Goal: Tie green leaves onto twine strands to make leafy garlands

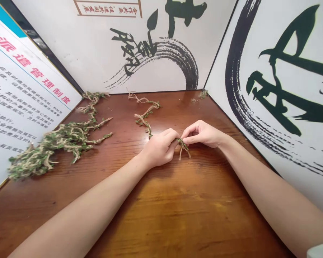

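Observation:
My left hand is closed around a length of leafy twine, brown cord with small green leaves along it. From that fist the twine runs back in a zigzag across the table toward the rear panel. Its near end pokes out on the right side of the fist, with two loose strands hanging down. There my right hand pinches the leafy part between thumb and fingertips. The two hands are close together, just above the tabletop.
A heap of the same leafy twine lies on the wooden table at left, trailing to the back. Green scraps sit in the far right corner. Upright panels with writing, a left board, back panel and right panel, enclose the table.

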Demonstrator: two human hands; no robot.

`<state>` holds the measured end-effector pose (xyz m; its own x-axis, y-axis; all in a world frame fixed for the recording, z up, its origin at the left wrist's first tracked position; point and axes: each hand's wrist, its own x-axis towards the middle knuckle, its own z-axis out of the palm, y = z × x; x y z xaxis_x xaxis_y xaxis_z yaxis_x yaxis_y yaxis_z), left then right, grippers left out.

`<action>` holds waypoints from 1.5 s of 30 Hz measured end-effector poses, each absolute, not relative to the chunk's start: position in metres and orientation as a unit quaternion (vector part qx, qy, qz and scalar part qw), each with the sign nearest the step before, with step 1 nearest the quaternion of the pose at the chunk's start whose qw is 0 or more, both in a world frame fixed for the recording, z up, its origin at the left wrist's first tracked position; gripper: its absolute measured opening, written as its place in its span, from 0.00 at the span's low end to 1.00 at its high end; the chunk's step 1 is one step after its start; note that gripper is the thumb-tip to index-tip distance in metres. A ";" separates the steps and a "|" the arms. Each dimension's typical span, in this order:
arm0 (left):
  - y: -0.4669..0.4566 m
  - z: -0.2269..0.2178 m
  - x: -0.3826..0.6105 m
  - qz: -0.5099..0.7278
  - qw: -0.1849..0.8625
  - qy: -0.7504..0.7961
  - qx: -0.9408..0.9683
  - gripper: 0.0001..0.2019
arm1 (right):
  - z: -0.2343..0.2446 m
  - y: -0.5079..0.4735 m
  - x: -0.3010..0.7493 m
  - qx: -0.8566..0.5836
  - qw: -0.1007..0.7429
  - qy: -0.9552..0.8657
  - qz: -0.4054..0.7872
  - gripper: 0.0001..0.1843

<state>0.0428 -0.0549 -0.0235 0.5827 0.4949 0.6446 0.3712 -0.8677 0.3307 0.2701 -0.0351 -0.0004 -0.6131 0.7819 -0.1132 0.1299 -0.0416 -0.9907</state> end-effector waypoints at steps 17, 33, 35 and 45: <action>-0.056 -0.019 0.045 0.358 0.149 0.293 0.874 0.04 | 0.000 -0.034 0.265 -0.336 0.237 -0.604 0.683 0.17; -0.056 -0.018 0.048 0.337 0.231 0.353 0.842 0.07 | 0.000 -0.034 0.265 -0.332 0.232 -0.591 0.698 0.17; -0.056 -0.016 0.048 0.335 0.258 0.353 0.835 0.08 | 0.001 -0.034 0.265 -0.334 0.233 -0.594 0.694 0.17; -0.051 -0.010 0.045 0.333 0.370 0.325 0.804 0.13 | -0.004 -0.035 0.257 -0.366 0.258 -0.624 0.640 0.12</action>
<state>0.0451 -0.0509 -0.0101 0.5669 0.7697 0.2937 0.2767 -0.5137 0.8121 0.2570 -0.0349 -0.0041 -0.5990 0.7874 -0.1458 0.1256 -0.0875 -0.9882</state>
